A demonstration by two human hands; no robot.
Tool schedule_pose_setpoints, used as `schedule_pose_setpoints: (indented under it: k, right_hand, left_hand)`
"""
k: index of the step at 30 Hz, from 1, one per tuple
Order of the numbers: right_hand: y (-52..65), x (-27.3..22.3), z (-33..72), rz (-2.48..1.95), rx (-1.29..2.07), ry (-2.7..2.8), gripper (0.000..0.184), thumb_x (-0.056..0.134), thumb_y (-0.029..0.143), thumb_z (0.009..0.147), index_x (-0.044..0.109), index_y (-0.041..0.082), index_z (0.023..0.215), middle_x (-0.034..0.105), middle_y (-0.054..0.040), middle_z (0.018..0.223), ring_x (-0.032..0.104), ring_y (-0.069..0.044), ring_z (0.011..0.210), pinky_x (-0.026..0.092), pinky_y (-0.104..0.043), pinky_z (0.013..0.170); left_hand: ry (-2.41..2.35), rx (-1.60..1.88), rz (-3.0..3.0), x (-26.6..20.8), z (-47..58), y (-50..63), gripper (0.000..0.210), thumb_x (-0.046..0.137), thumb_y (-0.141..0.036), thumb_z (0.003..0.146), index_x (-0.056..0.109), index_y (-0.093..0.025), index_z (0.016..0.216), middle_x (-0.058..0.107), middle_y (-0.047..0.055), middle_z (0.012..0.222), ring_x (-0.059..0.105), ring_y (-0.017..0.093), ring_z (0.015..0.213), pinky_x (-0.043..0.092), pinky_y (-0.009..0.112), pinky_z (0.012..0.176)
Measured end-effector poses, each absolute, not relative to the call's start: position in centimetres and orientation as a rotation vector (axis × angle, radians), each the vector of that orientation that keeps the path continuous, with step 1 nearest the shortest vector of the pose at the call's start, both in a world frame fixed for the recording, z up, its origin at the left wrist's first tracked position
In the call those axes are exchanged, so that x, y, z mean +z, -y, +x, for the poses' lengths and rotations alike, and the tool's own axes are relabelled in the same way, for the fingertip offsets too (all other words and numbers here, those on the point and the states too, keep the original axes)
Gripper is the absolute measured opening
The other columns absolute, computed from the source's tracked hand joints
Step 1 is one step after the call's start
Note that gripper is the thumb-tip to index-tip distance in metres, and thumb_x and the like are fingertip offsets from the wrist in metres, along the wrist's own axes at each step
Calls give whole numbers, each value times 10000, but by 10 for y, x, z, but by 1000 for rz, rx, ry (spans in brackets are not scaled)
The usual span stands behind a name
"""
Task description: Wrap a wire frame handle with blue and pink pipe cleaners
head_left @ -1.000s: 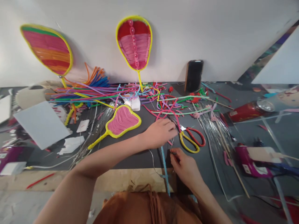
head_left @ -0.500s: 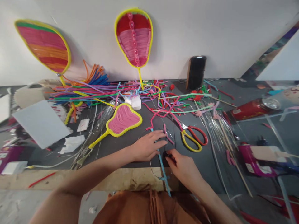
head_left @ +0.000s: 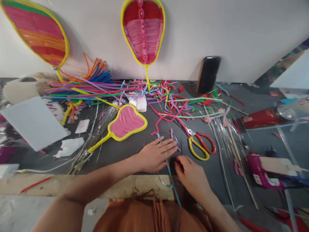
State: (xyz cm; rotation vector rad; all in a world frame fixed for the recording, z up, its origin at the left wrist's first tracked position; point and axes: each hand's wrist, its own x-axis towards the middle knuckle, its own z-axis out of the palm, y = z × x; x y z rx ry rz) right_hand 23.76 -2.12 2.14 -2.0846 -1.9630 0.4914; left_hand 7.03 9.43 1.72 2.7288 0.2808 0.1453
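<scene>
My left hand (head_left: 156,155) lies flat with its fingers stretched out, over a light-blue pipe-cleaner-wrapped stem (head_left: 173,184). At the stem's far end a bent pink pipe cleaner (head_left: 157,125) spreads out on the dark table. A short pink piece (head_left: 172,133) lies by my left fingertips. My right hand (head_left: 192,174) is just right of the stem, thumb and fingers curled together; whatever is between them is hidden. Beyond it rest scissors (head_left: 190,149) with one yellow and one red handle. Left of my hands lies a pink fan (head_left: 126,120) edged in yellow.
Loose pipe cleaners (head_left: 96,91) run along the wall. Two finished fans, one striped (head_left: 41,37) and one pink and red (head_left: 144,37), stand against it, with a phone (head_left: 209,75) rightward. A red can (head_left: 264,117), thin sticks (head_left: 238,154) and a purple box (head_left: 257,170) lie right.
My left hand has flattened, its fingers reaching further right over the stem and short pink piece. The right hand remains curled beside it. The view has shifted slightly.
</scene>
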Motion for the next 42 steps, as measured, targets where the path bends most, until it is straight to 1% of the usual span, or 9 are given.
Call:
schedule_pose_setpoints:
  k: [3, 6, 10, 17, 23, 27, 34, 37, 42]
  right_hand:
    - [20, 24, 243, -2013, 673, 1875, 179, 442, 282, 893, 596, 190, 884, 673, -33, 804, 640, -171, 690, 419, -256, 588]
    - [16, 30, 251, -1947, 825, 1785, 208, 432, 303, 899, 607, 194, 932, 687, -41, 848, 650, -171, 754, 465, -262, 655]
    - [3, 38, 262, -1885, 792, 1722, 222, 426, 302, 897, 602, 190, 973, 678, -71, 916, 640, -184, 828, 490, -288, 729]
    - [-68, 35, 243, -1741, 702, 1937, 328, 472, 219, 853, 552, 168, 1167, 634, -117, 1121, 607, -221, 998, 465, -351, 850]
    - [-109, 31, 232, -1699, 894, 1961, 233, 522, 165, 815, 648, 175, 1011, 701, -66, 968, 643, -192, 917, 463, -312, 822]
    - [-104, 42, 251, -1620, 982, 1691, 234, 492, 233, 836, 652, 184, 998, 696, -36, 960, 632, -157, 842, 460, -287, 781]
    - [-90, 68, 264, -1498, 1127, 1349, 314, 535, 389, 805, 646, 164, 995, 552, 27, 599, 467, -109, 511, 374, -242, 517]
    - [-88, 71, 268, -1448, 1165, 1345, 317, 551, 405, 798, 641, 171, 992, 533, 36, 597, 422, -94, 485, 343, -230, 493]
    - [-95, 79, 279, -1518, 983, 1503, 302, 491, 429, 846, 638, 181, 935, 617, -5, 724, 495, -113, 562, 363, -231, 522]
  left_hand:
    - [-482, 328, 2698, 25, 68, -102, 403, 458, -320, 876, 487, -151, 1241, 488, 132, 1330, 368, 236, 1297, 295, 403, 1070]
    - [-1051, 323, 2613, 36, 62, -117, 229, 474, -275, 875, 564, -145, 1041, 596, 121, 1057, 537, 241, 1043, 431, 399, 905]
    - [-1339, 62, 2563, 44, 53, -133, 247, 513, -333, 852, 569, -121, 966, 593, 132, 940, 566, 272, 918, 459, 413, 793]
    - [-1284, 136, 2382, 45, 45, -135, 289, 373, -57, 800, 521, -158, 1027, 617, 89, 914, 611, 209, 827, 461, 318, 696]
    - [-1287, 369, 2075, 45, 34, -140, 189, 467, -220, 822, 534, -161, 987, 638, 69, 909, 620, 200, 851, 476, 329, 747]
    - [-1171, 418, 1734, 49, 40, -143, 352, 550, -395, 804, 542, -149, 1055, 648, 71, 948, 625, 182, 855, 489, 292, 732]
    - [-962, 477, 1450, 76, 75, -158, 333, 583, -448, 780, 586, -126, 863, 546, -26, 617, 519, 67, 516, 427, 177, 501]
    - [-946, 458, 1487, 81, 80, -164, 320, 609, -446, 761, 600, -132, 823, 546, -32, 588, 504, 56, 490, 409, 165, 481]
    - [-924, 364, 1522, 82, 79, -172, 298, 654, -420, 727, 598, -127, 718, 596, -9, 596, 548, 65, 501, 433, 173, 504]
